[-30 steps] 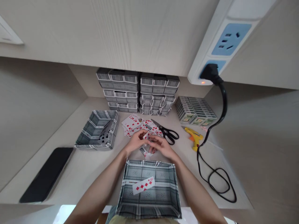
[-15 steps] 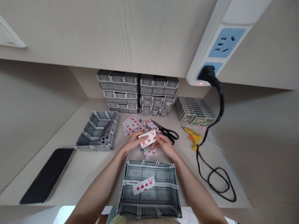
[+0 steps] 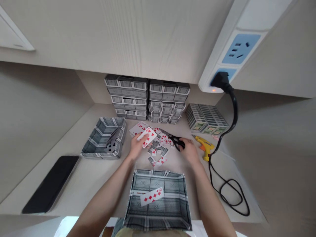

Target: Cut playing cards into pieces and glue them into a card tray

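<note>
My left hand [image 3: 136, 144] pinches a playing card [image 3: 148, 135], a six of hearts, tilted above the desk. At the black-handled scissors [image 3: 175, 141] is my right hand [image 3: 190, 150], its fingers closed round the handle loops; the blades lie over loose cards. Cut card pieces [image 3: 158, 151] are scattered between my hands. Nearest me stands an open box [image 3: 172, 204] made of card backs, with a strip of a diamonds card [image 3: 152, 197] inside. Left of the loose cards [image 3: 137, 127], a second open box [image 3: 95, 138] holds several cards.
Stacked card-covered boxes [image 3: 128, 90] stand at the back, with packs of cards [image 3: 206, 118] beside them. A yellow glue gun [image 3: 205, 146] lies right of my right hand, near a black cable [image 3: 222, 194]. A black phone [image 3: 50, 184] lies at left. A power strip [image 3: 238, 49] hangs above.
My right hand has let go of the card and moved right to the scissors. My left hand has shifted slightly left and up, turning the card more upright.
</note>
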Motion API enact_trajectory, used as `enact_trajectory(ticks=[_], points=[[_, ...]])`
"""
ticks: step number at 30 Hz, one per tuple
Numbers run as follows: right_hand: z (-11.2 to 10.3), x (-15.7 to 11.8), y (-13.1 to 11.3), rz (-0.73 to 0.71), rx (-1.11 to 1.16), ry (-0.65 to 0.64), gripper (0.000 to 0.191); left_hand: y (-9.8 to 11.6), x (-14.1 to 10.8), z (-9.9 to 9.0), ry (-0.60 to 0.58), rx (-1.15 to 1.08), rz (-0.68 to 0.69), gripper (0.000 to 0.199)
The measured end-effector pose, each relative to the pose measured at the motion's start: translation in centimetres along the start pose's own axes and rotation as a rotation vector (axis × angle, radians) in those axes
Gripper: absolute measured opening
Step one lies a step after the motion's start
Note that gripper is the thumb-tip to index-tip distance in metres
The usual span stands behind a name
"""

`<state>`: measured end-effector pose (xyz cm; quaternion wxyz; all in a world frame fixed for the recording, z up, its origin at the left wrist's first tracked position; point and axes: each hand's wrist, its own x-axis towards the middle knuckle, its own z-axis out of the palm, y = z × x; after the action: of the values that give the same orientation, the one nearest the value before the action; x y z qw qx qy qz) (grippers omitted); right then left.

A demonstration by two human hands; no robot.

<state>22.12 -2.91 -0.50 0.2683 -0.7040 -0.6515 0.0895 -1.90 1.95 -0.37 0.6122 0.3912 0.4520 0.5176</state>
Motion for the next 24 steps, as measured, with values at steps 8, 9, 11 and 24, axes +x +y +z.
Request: enact_trajectory(ticks=[8, 9, 11, 24], points=[[1.0, -0.1, -0.8, 0.045, -0.066, 0.027, 0.031, -0.1, 0.4, -0.6, 0.031, -0.047, 0.169, 0.033], [1.0, 0.0, -0.6, 0.074, -0.032, 0.027, 0.030, -0.1, 0.4, -0.6, 0.042, -0.030, 0.178, 0.032], [1.0, 0.0, -0.1, 0.137, 0.074, 0.029, 0.029, -0.1, 0.5, -0.7, 0.085, 0.010, 0.188, 0.034], [-1.5, -0.1, -2.9, 0.360, 1.461, -0.238, 0.042, 0.1, 0.3, -0.5, 0.011, 0.057, 0.174, 0.031]])
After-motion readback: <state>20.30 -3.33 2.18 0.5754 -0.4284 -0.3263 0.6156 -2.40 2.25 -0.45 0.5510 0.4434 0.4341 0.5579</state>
